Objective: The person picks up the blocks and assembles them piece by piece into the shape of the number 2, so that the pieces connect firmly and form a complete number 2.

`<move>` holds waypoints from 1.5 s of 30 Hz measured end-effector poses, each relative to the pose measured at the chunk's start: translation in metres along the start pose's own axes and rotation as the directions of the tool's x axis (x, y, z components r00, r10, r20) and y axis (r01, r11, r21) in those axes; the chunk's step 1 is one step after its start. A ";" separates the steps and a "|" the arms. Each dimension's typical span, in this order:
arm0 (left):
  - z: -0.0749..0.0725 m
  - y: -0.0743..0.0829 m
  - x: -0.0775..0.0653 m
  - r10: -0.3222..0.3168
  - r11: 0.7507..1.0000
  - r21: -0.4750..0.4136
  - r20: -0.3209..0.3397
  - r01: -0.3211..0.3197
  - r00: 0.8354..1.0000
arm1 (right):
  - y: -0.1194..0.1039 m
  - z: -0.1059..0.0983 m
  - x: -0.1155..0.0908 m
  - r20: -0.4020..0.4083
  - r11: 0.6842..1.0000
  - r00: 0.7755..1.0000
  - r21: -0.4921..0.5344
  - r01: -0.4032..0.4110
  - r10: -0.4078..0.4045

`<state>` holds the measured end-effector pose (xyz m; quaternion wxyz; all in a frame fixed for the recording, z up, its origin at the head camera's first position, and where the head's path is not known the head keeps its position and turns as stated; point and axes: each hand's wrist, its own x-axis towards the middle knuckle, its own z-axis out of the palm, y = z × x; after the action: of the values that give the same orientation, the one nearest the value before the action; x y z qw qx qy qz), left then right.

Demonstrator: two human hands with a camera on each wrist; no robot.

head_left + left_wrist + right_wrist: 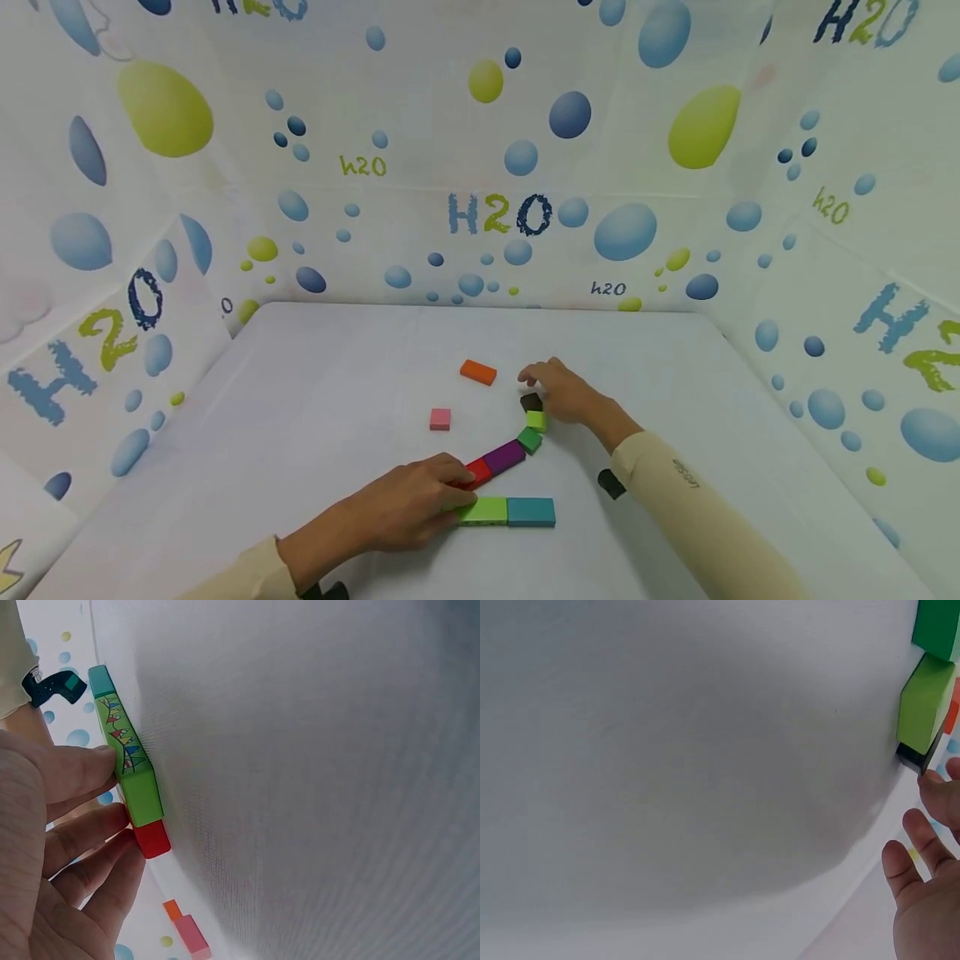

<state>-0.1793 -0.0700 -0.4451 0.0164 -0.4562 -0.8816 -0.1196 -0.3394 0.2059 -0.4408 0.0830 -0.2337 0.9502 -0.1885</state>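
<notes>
My left hand [420, 504] reaches in from the left, its thumb on the lime-green block [483, 511] and its other fingertips at the red block [478, 472]. Bunting is printed on the lime-green block's side in the left wrist view. A teal block [531, 512] adjoins it on the right. From the red block, a purple block [505, 456], a green block [529, 440], a small yellow-green block [536, 420] and a black block [531, 402] form a curving row. My right hand [566, 392] is at the black block, a fingertip right against it and other fingers spread apart.
An orange block [478, 372] lies farther back on the white table [337, 358], left of my right hand. Nearer, a pink block [440, 419] sits left of the curved row. Patterned sheets [420, 108] stand along the back and sides.
</notes>
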 end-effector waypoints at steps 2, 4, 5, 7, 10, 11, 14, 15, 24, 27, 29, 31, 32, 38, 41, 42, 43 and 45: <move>0.000 0.000 0.000 -0.002 1.000 -0.003 0.000 0.002 1.000 | -0.002 0.001 0.003 0.003 1.000 1.000 -0.005 -0.010 0.010; 0.000 0.000 0.000 0.002 1.000 -0.003 -0.002 -0.002 1.000 | -0.004 0.001 0.006 -0.003 1.000 1.000 -0.007 -0.016 0.016; 0.000 -0.001 0.000 0.005 1.000 -0.004 -0.003 -0.005 1.000 | -0.004 0.001 0.007 -0.008 1.000 1.000 -0.012 -0.019 0.019; 0.000 -0.001 0.001 0.011 1.000 -0.006 -0.004 -0.011 1.000 | -0.006 0.001 0.008 -0.013 0.999 1.000 -0.021 -0.026 0.025; 0.001 -0.002 0.001 0.016 1.000 -0.005 -0.007 -0.016 1.000 | -0.009 0.002 0.012 -0.022 0.999 1.000 -0.029 -0.015 0.015; 0.001 -0.002 0.001 0.015 1.000 -0.005 -0.006 -0.015 1.000 | -0.011 0.002 0.013 -0.025 0.999 1.000 -0.031 -0.007 0.007; 0.000 -0.001 -0.001 0.014 1.000 -0.003 -0.011 -0.014 1.000 | -0.017 0.003 0.015 -0.026 1.000 1.000 -0.031 0.004 -0.005; 0.000 -0.001 -0.001 0.016 1.000 -0.003 -0.013 -0.016 1.000 | -0.019 0.004 0.016 -0.027 1.000 1.000 -0.028 0.003 -0.004; 0.001 -0.001 -0.002 0.030 1.000 0.005 -0.036 -0.030 0.999 | -0.034 0.008 0.025 -0.044 1.000 0.999 -0.013 -0.013 0.013; 0.001 -0.001 -0.002 0.024 1.000 0.000 -0.031 -0.024 0.999 | -0.040 0.008 0.028 -0.039 0.999 0.998 0.005 -0.041 0.041; 0.001 -0.002 -0.003 0.018 1.000 -0.008 -0.024 -0.018 1.000 | -0.044 0.009 0.030 -0.034 0.999 0.998 0.008 -0.054 0.054; 0.002 -0.002 -0.003 0.011 1.000 -0.016 -0.019 -0.011 1.000 | -0.047 0.008 0.033 -0.031 0.998 0.998 0.002 -0.060 0.060; 0.002 -0.002 -0.003 0.009 1.000 -0.018 -0.018 -0.010 1.000 | -0.048 0.008 0.034 -0.032 0.998 0.998 0.002 -0.061 0.061; 0.002 -0.003 -0.002 0.016 1.000 -0.018 -0.020 -0.017 1.000 | -0.054 0.008 0.042 -0.044 0.997 0.998 -0.048 -0.056 0.054; 0.002 -0.003 -0.002 0.026 1.000 -0.014 -0.024 -0.026 0.999 | -0.055 0.010 0.046 -0.052 0.995 0.997 -0.081 -0.058 0.054; 0.002 -0.003 -0.002 0.027 1.000 -0.015 -0.025 -0.027 0.999 | -0.056 0.010 0.047 -0.051 0.995 0.997 -0.081 -0.058 0.054; 0.002 -0.003 -0.002 0.027 1.000 -0.016 -0.025 -0.027 0.999 | -0.057 0.011 0.048 -0.050 0.995 0.997 -0.078 -0.057 0.053; 0.002 -0.003 -0.002 0.024 1.000 -0.018 -0.024 -0.024 0.999 | -0.058 0.012 0.049 -0.049 0.996 0.997 -0.068 -0.062 0.059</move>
<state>-0.1800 -0.0729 -0.4478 0.0244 -0.4655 -0.8747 -0.1329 -0.3556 0.1311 -0.4322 0.0583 -0.2030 0.9645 -0.1583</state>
